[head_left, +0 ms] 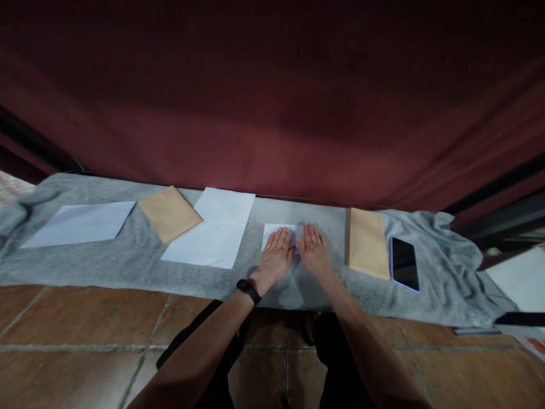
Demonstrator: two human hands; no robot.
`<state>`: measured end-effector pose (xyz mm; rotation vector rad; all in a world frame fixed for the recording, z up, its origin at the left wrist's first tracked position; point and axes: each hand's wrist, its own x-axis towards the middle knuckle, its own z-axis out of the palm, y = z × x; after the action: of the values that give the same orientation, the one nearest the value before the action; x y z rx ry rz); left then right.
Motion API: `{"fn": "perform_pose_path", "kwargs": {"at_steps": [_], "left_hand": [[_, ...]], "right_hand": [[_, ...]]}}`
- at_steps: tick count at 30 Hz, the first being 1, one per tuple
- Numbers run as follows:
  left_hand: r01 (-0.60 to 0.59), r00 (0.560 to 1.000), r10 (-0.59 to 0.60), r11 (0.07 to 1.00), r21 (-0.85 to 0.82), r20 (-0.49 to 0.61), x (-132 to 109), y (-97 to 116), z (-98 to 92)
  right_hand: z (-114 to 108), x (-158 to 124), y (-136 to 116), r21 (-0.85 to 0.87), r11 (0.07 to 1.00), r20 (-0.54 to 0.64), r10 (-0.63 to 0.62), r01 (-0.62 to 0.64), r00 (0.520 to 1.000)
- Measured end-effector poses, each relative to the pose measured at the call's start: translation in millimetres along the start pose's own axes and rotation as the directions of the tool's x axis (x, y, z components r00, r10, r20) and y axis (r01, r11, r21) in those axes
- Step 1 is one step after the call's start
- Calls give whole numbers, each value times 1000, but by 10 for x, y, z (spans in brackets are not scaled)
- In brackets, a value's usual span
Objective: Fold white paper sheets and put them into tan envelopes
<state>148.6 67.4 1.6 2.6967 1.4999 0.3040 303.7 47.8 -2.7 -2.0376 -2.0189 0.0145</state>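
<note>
A small white sheet of paper [269, 229], perhaps folded, lies on the grey cloth [293, 211] in front of me. My left hand [276, 254] rests flat on its left part, fingers stretched out and pointing away from me. Over the paper's right end lies my right hand [314, 250], also flat with its fingers extended. The two hands are side by side with a narrow gap between them. Much of the paper is hidden beneath them. A dark band [249, 291] circles my left wrist.
Left of my hands are a large white sheet [221, 227], a brown envelope [168, 213] overlapping its edge, and another white sheet [85, 221]. To the right lie a stack of brown envelopes [368, 243] and a phone [404, 263]. A dark red surface [272, 142] rises behind.
</note>
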Motion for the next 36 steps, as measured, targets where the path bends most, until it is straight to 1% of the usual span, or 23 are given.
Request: {"fn": "perform_pose_path", "kwargs": {"at_steps": [3,6,8,11,16,21,24,27,28,32,34,36], "left_hand": [[-27,999,28,1000,-14,44,7,54,34],[-8,995,8,1000,-1,99,49,3,52],[12,994,-13,1000,8,110,78,-34,55],[35,994,-36,999,8,104,110,-61,51],[70,991,-72,997,18,112,145,-111,27],[98,991,-100,995,28,85,160,-198,24],[125,990,-126,992,22,65,159,-232,27],[117,992,-117,993,15,50,147,-247,13],[112,992,-112,994,16,51,142,-250,5],[87,993,-90,995,40,79,121,-263,-21],[76,994,-80,996,48,79,110,-275,-21],[83,994,-86,996,46,64,101,-291,-13]], "right_hand": [[-24,54,-151,99,993,67,-73,67,995],[12,76,-291,169,985,161,-73,45,984],[40,74,-330,166,986,202,-65,32,977],[59,62,-312,128,992,228,-42,13,973],[67,34,-245,75,997,224,-23,6,974],[48,20,-197,33,999,212,-16,9,977],[-7,41,-189,4,1000,228,29,-31,973],[-50,65,-244,-17,998,231,61,-59,971],[-51,69,-276,-11,999,225,41,-39,973],[26,61,-403,43,994,184,-109,103,977],[84,56,-417,37,993,164,-114,109,980],[131,49,-380,15,997,141,-79,78,987]]}}
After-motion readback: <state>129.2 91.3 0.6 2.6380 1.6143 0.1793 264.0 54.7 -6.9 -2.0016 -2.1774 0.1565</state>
